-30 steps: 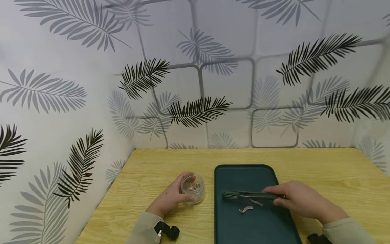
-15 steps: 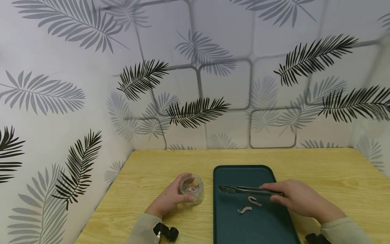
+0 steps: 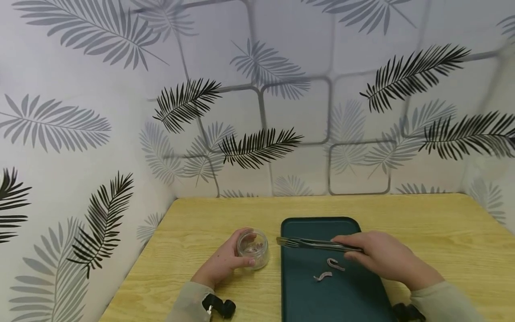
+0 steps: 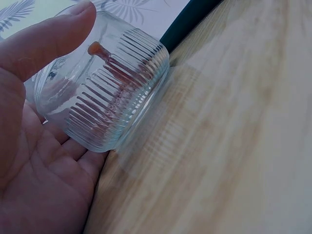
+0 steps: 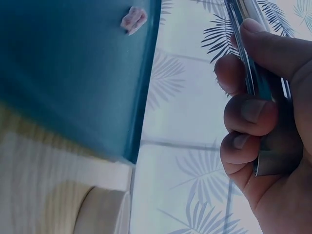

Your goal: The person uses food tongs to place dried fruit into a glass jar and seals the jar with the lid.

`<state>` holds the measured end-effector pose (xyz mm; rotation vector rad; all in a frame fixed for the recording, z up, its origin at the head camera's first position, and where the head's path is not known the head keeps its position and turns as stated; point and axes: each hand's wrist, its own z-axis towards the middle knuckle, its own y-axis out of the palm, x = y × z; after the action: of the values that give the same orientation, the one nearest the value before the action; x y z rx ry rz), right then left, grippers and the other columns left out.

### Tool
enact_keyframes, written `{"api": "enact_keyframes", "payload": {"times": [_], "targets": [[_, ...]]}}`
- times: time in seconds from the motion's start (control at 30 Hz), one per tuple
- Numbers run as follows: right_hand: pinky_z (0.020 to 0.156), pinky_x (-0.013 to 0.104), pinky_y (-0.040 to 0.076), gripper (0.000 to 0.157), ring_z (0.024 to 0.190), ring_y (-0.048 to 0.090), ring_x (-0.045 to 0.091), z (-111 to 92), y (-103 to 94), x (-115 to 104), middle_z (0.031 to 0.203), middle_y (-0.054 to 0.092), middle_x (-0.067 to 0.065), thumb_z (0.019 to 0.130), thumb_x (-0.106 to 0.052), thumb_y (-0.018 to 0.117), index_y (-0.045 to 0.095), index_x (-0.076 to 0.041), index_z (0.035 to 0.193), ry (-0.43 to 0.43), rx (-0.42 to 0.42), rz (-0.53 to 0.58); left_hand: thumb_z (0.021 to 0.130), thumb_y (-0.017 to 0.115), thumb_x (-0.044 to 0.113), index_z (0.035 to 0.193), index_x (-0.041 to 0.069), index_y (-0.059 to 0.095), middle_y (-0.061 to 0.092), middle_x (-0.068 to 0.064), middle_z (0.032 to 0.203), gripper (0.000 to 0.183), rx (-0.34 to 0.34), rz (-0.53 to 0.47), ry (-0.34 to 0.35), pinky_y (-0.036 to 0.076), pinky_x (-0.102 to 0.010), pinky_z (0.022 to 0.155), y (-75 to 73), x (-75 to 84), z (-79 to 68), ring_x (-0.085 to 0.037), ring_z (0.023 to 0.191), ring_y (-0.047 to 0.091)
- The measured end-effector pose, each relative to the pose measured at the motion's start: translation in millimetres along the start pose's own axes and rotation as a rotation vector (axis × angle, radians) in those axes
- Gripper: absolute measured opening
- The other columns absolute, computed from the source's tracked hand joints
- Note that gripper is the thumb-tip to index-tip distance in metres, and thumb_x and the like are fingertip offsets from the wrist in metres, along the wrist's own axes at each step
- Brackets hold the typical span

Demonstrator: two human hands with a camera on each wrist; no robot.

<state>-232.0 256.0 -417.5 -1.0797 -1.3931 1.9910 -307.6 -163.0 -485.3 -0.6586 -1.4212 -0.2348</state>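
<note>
My left hand (image 3: 225,258) holds a small clear glass jar (image 3: 261,257) on the table, fingers and thumb around its sides. In the left wrist view, reddish-brown strips (image 4: 119,73) show through the jar's ribbed wall (image 4: 92,105). Metal tongs (image 3: 314,243) with a fork-like tip are gripped in my right hand (image 3: 382,257); the right wrist view shows fingers curled round the handle (image 5: 258,83). Their tip reaches past the tray's left rim, close to the jar. Whether anything sits between the tips cannot be made out. Two pale pinkish strips (image 3: 334,264) lie on the dark green tray (image 3: 342,299).
The tray stands right of the jar on a yellow wood-grain table (image 3: 225,210). Behind the table hangs a leaf-patterned backdrop (image 3: 297,112). Black wrist mounts (image 3: 219,305) sit at both sleeves.
My right hand has moved left and slightly away from me, bringing the tongs from over the tray toward the jar. The strip they partly covered now shows fully. My left hand stays put.
</note>
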Motion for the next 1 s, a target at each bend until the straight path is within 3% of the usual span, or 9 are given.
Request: {"api": "enact_keyframes", "payload": {"times": [0.43,0.67,1.0], "targets": [[0.082,0.039,0.055,0.046,0.104,0.067,0.009,18,-4.6,-15,0.128,0.067,-0.008,0.101,-0.04,0.061,0.059,-0.025,0.144,-0.03,0.004,-0.02,0.09,0.08,0.024,0.156,0.018,0.032,0.044,-0.009,0.153,0.081,-0.002,0.004,0.006,0.033,-0.046,0.111,-0.5,-1.4,0.6,-0.028,0.138,0.043],[0.075,0.034,0.054,0.045,0.093,0.066,0.001,31,-5.6,-24,0.126,0.069,-0.005,0.099,-0.026,0.066,0.06,-0.02,0.143,-0.087,0.013,0.015,0.09,0.08,0.022,0.156,0.017,0.033,0.043,-0.009,0.154,0.081,-0.002,0.007,0.011,0.035,-0.042,0.109,-0.7,-1.3,1.5,-0.028,0.139,0.043],[0.067,0.03,0.049,0.043,0.081,0.061,-0.005,46,-0.5,-29,0.118,0.071,-0.008,0.098,-0.028,0.068,0.062,-0.023,0.141,-0.124,0.029,0.003,0.089,0.081,0.023,0.157,0.017,0.032,0.041,-0.012,0.154,0.084,0.013,-0.005,-0.021,0.037,-0.044,0.108,2.0,1.0,-0.7,-0.03,0.14,0.041]]}}
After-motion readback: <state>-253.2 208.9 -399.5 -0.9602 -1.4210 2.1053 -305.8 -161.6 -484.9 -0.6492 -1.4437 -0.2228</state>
